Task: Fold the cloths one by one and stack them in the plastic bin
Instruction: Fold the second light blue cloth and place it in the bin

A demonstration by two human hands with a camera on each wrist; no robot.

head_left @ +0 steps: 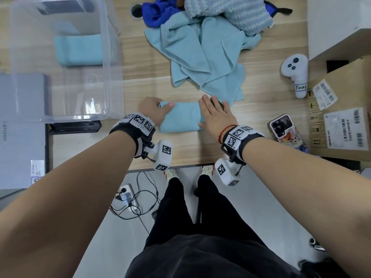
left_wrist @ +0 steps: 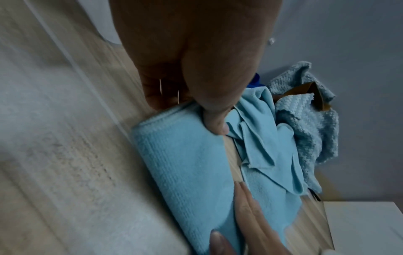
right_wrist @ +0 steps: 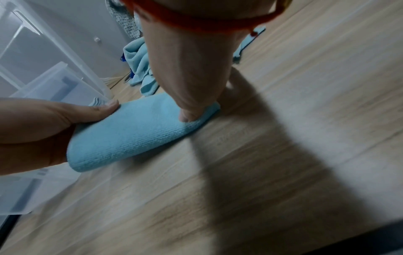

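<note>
Left hand (head_left: 153, 110) pinches the left end of a folded light-blue cloth (head_left: 181, 116), thumb on top and fingers curled under; right hand (head_left: 215, 114) lies flat with straight fingers, pressing the cloth's right end. The folded light-blue cloth rests on the wooden desk (head_left: 251, 117) near its front edge, between both hands, just right of the clear plastic bin (head_left: 113, 63) at the desk's left side. One folded light-blue cloth in the bin (head_left: 79, 50) already lies on the bin's floor, so one cloth appears done and this second looks folded but not yet stacked. Toward the desk's back edge sits an unfolded pile: a crumpled light-blue cloth (head_left: 204, 57), a dark blue cloth (head_left: 158, 14) and a pale zigzag-knit cloth (head_left: 230, 12), all still to fold
</note>
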